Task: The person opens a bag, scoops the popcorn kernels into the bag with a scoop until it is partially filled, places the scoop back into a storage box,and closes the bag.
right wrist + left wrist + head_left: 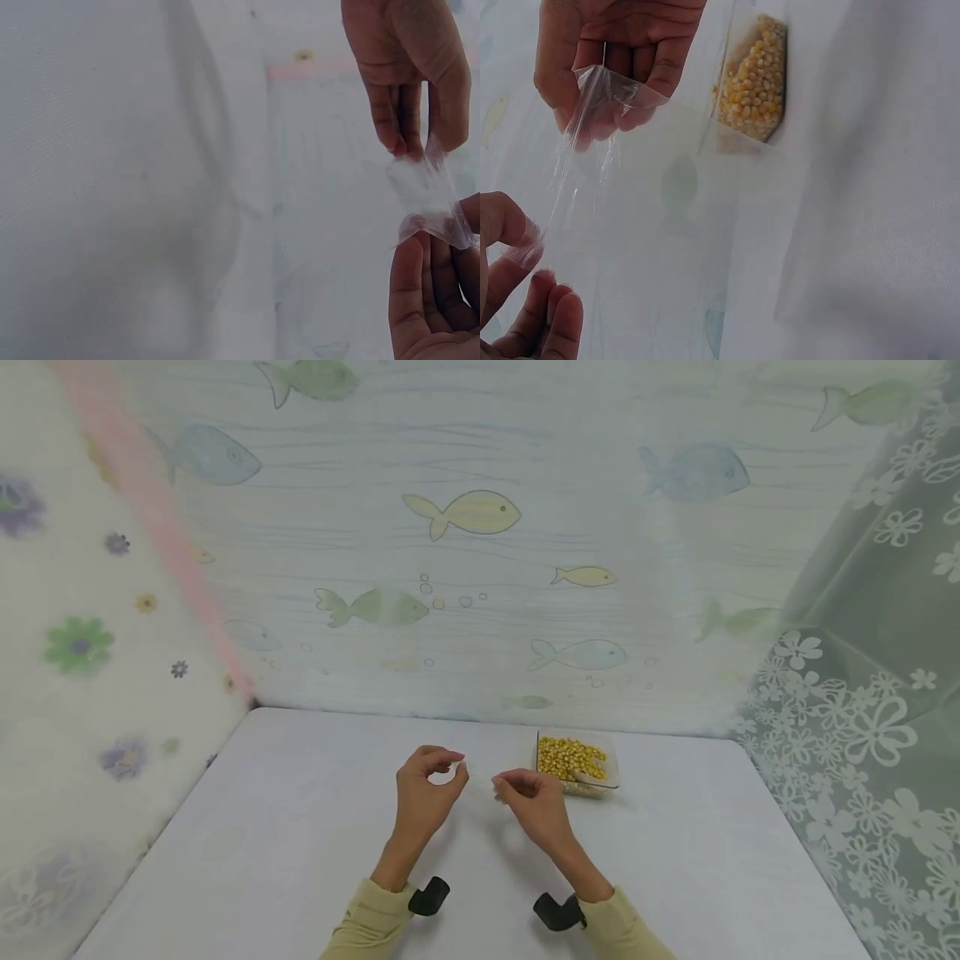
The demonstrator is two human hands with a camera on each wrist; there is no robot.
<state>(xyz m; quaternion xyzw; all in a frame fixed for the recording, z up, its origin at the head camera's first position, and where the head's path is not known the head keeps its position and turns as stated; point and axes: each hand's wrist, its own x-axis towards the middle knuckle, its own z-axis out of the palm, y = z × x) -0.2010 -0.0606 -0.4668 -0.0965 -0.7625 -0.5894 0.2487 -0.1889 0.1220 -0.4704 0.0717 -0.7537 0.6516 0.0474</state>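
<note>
A clear, thin plastic bag (592, 135) is stretched between the two hands above the table. My left hand (422, 793) pinches one end of it between thumb and forefinger. The other end is gripped by the fingertips of my right hand (542, 810). In the left wrist view, a folded strip of the film runs from one hand to the other. From the right wrist view, the bag (424, 187) looks crumpled and see-through, with the left hand (409, 45) above and the right hand (420, 307) below.
Behind the right hand stands a clear container (613, 770) holding yellow corn kernels (566, 758). Both are on a white-covered table (300, 827). A fish-patterned curtain (480, 610) hangs along the back edge, with flowered sheets at both sides.
</note>
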